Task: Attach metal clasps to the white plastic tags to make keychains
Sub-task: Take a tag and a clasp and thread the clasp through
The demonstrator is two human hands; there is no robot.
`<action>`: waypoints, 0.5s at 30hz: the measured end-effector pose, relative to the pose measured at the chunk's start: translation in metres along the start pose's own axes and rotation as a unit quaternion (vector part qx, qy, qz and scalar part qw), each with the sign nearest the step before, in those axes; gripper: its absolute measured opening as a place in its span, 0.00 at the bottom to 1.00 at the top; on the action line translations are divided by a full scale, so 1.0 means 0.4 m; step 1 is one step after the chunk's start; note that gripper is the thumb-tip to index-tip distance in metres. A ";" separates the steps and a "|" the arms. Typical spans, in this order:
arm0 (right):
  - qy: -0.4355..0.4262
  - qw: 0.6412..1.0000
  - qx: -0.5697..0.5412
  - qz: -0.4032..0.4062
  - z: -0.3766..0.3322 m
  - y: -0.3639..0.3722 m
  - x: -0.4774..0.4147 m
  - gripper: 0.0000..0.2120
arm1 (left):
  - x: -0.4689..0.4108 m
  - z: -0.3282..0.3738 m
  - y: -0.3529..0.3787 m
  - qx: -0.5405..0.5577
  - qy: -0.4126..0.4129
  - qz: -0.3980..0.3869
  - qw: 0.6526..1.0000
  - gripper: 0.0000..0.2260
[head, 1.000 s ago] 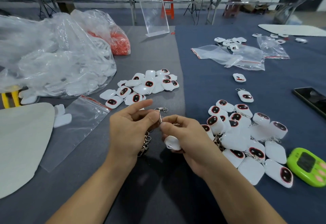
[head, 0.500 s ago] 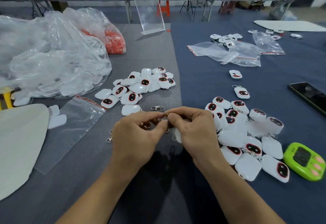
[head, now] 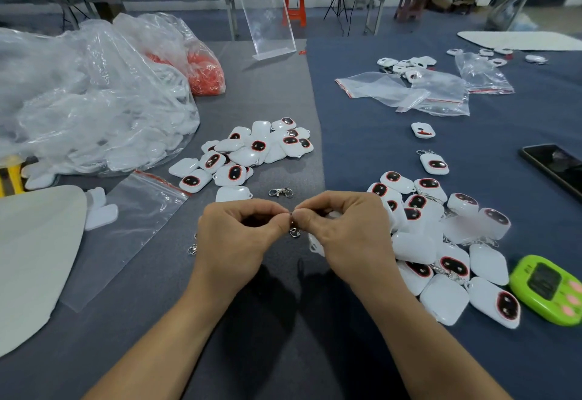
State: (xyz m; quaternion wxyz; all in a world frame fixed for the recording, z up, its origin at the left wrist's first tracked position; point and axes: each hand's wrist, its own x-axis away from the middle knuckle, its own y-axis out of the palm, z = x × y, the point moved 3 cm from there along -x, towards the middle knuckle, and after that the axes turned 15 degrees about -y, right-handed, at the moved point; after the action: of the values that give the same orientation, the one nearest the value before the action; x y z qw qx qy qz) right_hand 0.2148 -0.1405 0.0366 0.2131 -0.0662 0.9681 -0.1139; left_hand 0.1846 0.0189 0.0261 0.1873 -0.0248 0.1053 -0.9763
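My left hand [head: 234,239] and my right hand [head: 346,235] meet fingertip to fingertip above the table's middle, both pinching a small metal clasp [head: 293,229] that hangs between them. A white plastic tag [head: 316,244] peeks out under my right palm, mostly hidden. A loose clasp [head: 281,192] lies just beyond my fingers, and another clasp [head: 192,249] lies left of my left wrist. A pile of white tags without clasps [head: 248,150] sits behind my left hand. A heap of tags with clasps [head: 441,242] lies to the right.
A big clear bag of white parts [head: 88,106] and a bag of red pieces [head: 204,73] fill the left. A flat zip bag [head: 126,235], other clear bags [head: 409,90], a green timer [head: 548,289], a phone [head: 554,166] and an acrylic stand [head: 267,21] are around.
My hands came together from apart and now pinch the clasp between their fingertips. The tag, plainly visible under my right hand before, is now mostly hidden beneath it.
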 end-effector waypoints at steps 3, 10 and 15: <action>-0.007 0.999 -0.001 -0.035 0.000 0.006 0.001 0.08 | -0.001 -0.003 -0.008 -0.011 0.000 0.009 1.000 0.11; -0.017 1.000 0.013 -0.022 0.000 0.013 0.006 0.09 | 0.006 -0.002 -0.014 -0.063 0.022 0.056 0.996 0.06; 0.011 0.998 -0.024 -0.048 0.003 0.010 0.002 0.08 | 0.009 0.000 -0.011 -0.045 0.024 0.048 0.998 0.11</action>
State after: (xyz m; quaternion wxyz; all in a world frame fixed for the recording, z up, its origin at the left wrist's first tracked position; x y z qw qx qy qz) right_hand 0.2142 -0.1370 0.0342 0.1952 -0.1168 0.9684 -0.1019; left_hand 0.1796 0.0214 0.0271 0.2304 -0.0048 0.1546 -0.9607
